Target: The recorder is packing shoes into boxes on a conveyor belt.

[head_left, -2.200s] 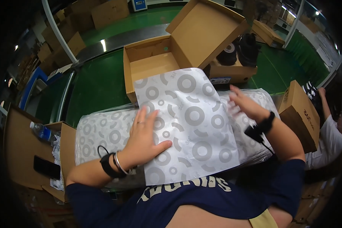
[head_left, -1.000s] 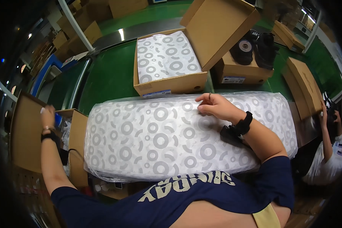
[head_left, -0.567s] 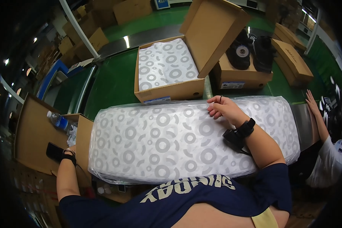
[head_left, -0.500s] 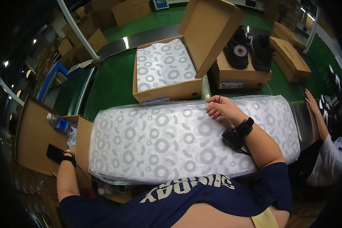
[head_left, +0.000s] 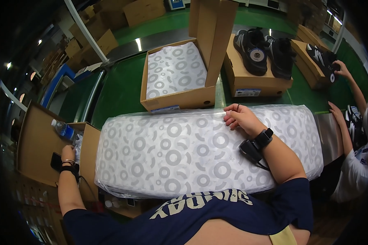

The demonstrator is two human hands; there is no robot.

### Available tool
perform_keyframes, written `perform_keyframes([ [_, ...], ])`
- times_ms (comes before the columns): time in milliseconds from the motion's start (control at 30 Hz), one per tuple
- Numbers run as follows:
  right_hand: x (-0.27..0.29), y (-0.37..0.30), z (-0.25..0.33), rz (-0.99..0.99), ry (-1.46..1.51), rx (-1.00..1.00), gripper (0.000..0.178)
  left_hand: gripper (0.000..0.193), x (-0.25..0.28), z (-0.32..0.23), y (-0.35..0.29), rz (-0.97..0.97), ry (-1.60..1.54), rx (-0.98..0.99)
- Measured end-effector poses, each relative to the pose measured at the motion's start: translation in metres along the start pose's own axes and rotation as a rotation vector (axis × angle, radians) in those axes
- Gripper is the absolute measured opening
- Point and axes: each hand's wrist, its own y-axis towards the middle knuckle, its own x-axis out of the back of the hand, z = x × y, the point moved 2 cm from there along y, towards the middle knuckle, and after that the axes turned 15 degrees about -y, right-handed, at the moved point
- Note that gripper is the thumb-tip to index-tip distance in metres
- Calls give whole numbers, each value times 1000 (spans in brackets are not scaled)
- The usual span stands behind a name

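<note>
My left hand (head_left: 68, 153) is at the open carton (head_left: 89, 147) on the left, beside crumpled white paper or packets (head_left: 78, 145). Its fingers look closed, but what they hold cannot be made out. Over the far edge of a plastic-wrapped stack of white paper with grey ring prints (head_left: 171, 153) is my right hand (head_left: 242, 119). Its fingers are loosely bent and a little apart, with nothing visible in them. Just beyond the stack stands an open brown shoebox (head_left: 184, 98), its lid (head_left: 218, 45) raised, with the same printed paper inside.
Black shoes (head_left: 253, 53) stand on a closed shoebox (head_left: 261, 86). At right, a co-worker's hand (head_left: 342, 69) touches a black shoe (head_left: 321, 59) on another shoebox; their other hand (head_left: 336, 113) rests nearby. A water bottle (head_left: 63, 130) and phone (head_left: 56, 161) lie by the left carton.
My left hand has come up into view from behind the carton's side. The shoebox lid has swung left, uncovering the black shoes. A co-worker's hand and a black shoe have appeared at the right shoebox.
</note>
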Motion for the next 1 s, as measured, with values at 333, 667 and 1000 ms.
perform_keyframes([
  [333,10,33,71,-313,-1502,143,50,42,21,-249,63,355,-1418,-320],
  [667,-37,78,84,-170,-1319,488,72,62,-39,-325,40,757,-1324,-210],
  [1000,133,30,142,-803,-1040,299,47,54,-5,-379,-6,78,-170,-574],
])
